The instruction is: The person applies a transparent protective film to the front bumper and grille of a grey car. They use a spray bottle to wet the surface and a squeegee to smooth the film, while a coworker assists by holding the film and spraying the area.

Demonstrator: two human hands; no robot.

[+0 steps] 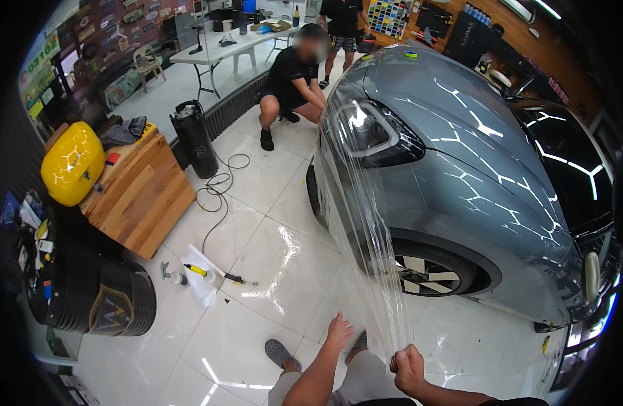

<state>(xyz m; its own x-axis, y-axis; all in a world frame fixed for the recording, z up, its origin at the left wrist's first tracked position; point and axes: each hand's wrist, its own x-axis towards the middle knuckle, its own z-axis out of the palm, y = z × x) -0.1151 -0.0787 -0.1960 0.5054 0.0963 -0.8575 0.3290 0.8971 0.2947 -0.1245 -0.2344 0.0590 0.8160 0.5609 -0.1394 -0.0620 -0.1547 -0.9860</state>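
Observation:
A long sheet of transparent film (373,260) stretches from the front corner of a grey car (453,183) down toward me, gathered into narrow folds at its near end. That bunched end is gripped in my right hand (409,371), its fingers curled around it. To the left of the film, my left hand (340,330) is held out over the floor with its fingers extended and nothing in it. The film passes in front of the headlight (379,132) and hangs beside the front wheel (430,276). At the car's nose a person in black (294,81) crouches, hands hidden behind the bumper.
At left are a wooden box (142,196), a yellow glossy part (73,162), a black drum (112,291) and a black canister (193,139). A hose (220,196), a spray bottle (174,275) and white sheet (202,287) lie on the tiles. Another person (342,27) stands behind.

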